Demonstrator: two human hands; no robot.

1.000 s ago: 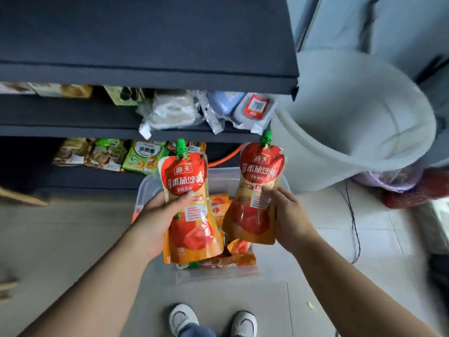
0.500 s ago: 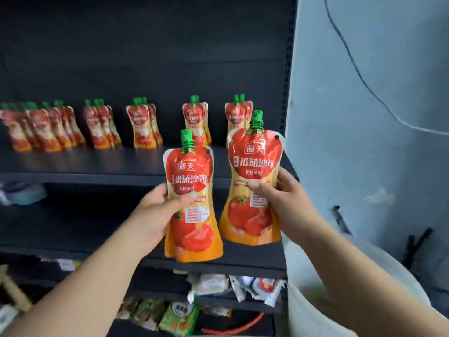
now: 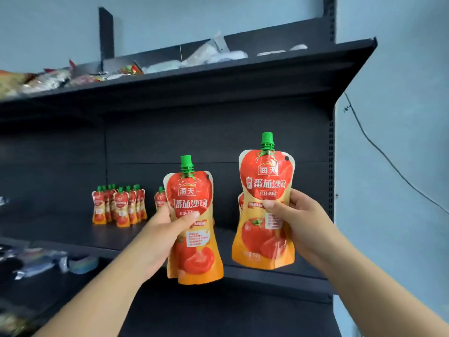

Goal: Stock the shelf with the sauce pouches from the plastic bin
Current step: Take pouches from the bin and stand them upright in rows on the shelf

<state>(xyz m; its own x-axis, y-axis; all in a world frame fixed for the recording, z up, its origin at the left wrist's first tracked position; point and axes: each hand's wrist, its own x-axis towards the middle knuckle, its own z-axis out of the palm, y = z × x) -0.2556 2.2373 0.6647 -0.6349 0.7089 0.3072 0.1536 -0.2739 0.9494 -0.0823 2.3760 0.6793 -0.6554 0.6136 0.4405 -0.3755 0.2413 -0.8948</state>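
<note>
Pouches that hung over the plastic bin a second ago are now raised in front of the shelf; the bin itself has dropped out of view. The left grip is clenched round the left sauce pouch, thumb across its front, and the right grip pinches the right sauce pouch the same way. Both pouches are upright, green caps up, labels facing the camera, and neither touches the shelf board yet. Compared with half a second ago they sit higher against the dark back panel, the right one above the left. A cluster of stocked pouches stands to the left, with single ones peeking out behind each held pouch. Carrying looks finished; what likely remains is reaching in and standing both pouches on the bare board at the right end of the row
</note>
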